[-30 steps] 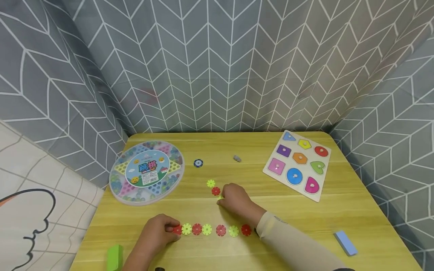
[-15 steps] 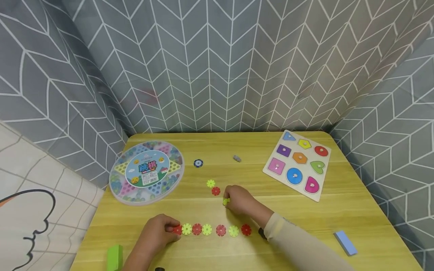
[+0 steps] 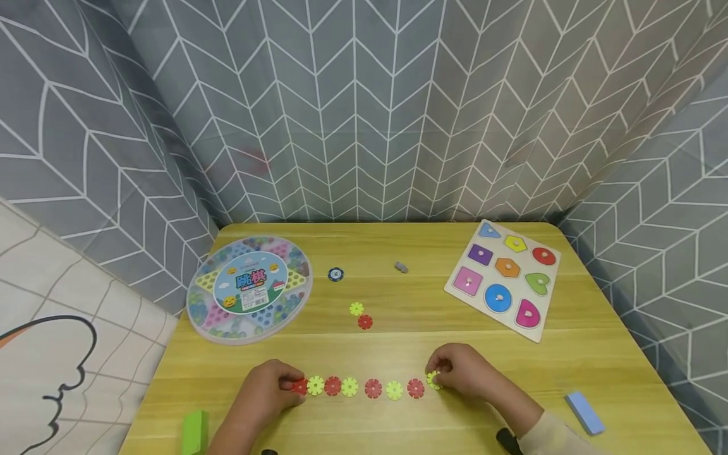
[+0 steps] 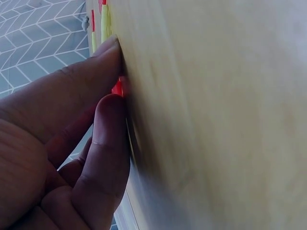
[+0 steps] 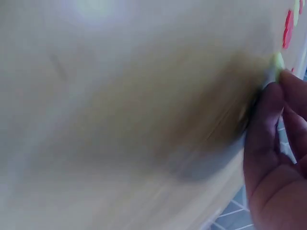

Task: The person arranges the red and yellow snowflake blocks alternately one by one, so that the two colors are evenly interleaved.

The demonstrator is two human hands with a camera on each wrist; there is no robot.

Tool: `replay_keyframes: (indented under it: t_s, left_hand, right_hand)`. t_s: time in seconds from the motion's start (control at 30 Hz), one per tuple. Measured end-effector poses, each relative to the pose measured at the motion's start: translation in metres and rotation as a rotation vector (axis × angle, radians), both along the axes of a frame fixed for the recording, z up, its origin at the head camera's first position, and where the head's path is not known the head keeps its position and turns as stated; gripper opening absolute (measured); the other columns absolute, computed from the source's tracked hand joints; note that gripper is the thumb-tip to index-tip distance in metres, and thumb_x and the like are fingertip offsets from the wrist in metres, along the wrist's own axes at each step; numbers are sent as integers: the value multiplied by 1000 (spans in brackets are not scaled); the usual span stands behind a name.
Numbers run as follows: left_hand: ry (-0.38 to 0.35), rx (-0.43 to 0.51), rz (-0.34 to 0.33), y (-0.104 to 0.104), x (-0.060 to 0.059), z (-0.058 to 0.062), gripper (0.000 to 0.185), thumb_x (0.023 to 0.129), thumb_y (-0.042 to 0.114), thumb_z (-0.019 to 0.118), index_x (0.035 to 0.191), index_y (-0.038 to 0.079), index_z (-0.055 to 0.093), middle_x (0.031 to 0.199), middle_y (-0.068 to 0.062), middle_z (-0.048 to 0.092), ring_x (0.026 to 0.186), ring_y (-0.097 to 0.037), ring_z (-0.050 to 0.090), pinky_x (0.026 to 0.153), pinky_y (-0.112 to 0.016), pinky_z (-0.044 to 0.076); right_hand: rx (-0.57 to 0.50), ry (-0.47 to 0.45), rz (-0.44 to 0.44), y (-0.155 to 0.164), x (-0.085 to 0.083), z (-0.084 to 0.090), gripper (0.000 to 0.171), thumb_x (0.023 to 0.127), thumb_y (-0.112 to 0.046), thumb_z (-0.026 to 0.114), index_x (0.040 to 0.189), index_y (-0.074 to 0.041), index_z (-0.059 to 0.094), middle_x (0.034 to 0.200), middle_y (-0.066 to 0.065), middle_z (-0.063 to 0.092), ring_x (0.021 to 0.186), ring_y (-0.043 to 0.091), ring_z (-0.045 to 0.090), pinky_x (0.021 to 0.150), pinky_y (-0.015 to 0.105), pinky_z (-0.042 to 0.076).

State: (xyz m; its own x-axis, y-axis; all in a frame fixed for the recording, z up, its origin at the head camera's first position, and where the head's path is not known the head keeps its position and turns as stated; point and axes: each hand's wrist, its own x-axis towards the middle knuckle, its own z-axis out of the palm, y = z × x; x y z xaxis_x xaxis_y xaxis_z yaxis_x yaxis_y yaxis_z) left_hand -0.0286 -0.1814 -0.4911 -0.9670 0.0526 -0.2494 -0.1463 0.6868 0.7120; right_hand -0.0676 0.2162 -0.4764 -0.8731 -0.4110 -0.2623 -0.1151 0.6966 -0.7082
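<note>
On the tabletop [image 3: 569, 354], the left hand [image 3: 267, 388] pinches the red disc [image 3: 298, 387] at the row's left end, steadying the row of red and yellow discs [image 3: 364, 387]. At its right end the right hand [image 3: 463, 373] pinches a yellow disc [image 3: 434, 380] beside the last red one. Placing seems underway; next it needs aligning and releasing.

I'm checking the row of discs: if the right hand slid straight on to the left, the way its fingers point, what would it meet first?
Most likely the red disc at the row's right end, just beyond the yellow-green disc that the right hand pinches; their gap is unclear.
</note>
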Motion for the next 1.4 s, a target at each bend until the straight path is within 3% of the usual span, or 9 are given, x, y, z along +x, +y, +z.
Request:
replay_keyframes:
  t_s: [0.13,0.3,0.47,0.67,0.9,1.07,1.2,1.3,1.4]
  left_hand:
    - [1,3,3,1,1,1,29,72,6,94,97,12,80,92,4,66,82,-11,62,73,-30,55]
    - [-1,4,-1,3,2,1,29,72,6,94,97,12,80,92,4,67,82,-11,62,73,-30,55]
    - [-7,-4,-5,2,2,1,28,73,7,94,97,12,80,93,3,67,82,-12,62,74,-32,55]
    - [-15,-7,0,-1,1,1,28,73,8,94,98,12,80,95,3,67,83,-12,62,74,-33,55]
    - [-25,-9,3,1,0,1,29,73,8,94,99,12,81,96,3,68,83,-12,62,75,-33,55]
    - [-34,-10,1,1,0,3,29,73,8,94,99,12,81,96,3,69,83,-12,63,75,-34,56]
    - [-40,-11,-5,1,-1,4,28,74,8,94,99,11,81,96,3,69,83,-12,63,75,-34,56]
    - [-41,-10,-4,1,-1,5,28,74,8,94,99,11,81,95,3,69,82,-12,63,75,-34,56]
    - [-38,-7,-3,2,-1,4,29,73,8,94,98,11,81,95,3,69,82,-12,63,74,-33,56]
  right_hand:
    - [30,72,37,1,11,-3,20,82,2,82,86,-14,71,82,-6,56,75,12,52,66,28,48]
    - [14,42,-3,-2,8,6,20,85,3,80,90,-11,66,82,-3,57,77,16,53,68,28,48]
    - [4,104,-73,-22,-22,19,13,91,-8,78,100,-5,69,85,-3,59,79,16,55,73,33,51]
    - [74,136,-84,-78,-61,9,41,91,-31,81,115,1,70,89,0,61,81,16,56,77,38,52]
    - [214,254,-76,-124,-82,-11,41,86,-39,85,82,-6,62,83,3,55,72,19,52,69,36,50]
    - [290,316,-64,-132,-84,-12,38,89,-33,84,76,-9,58,78,2,49,66,16,47,62,33,46]
    - [290,279,-48,-128,-84,-8,27,88,-21,84,80,-9,62,80,1,51,71,16,49,67,34,49]
    - [225,231,-53,-122,-85,-4,21,88,-12,83,80,-10,63,79,0,55,73,17,51,69,34,49]
    - [52,125,-127,-113,-87,-4,18,89,-4,80,83,-8,64,80,0,60,75,15,55,70,31,50]
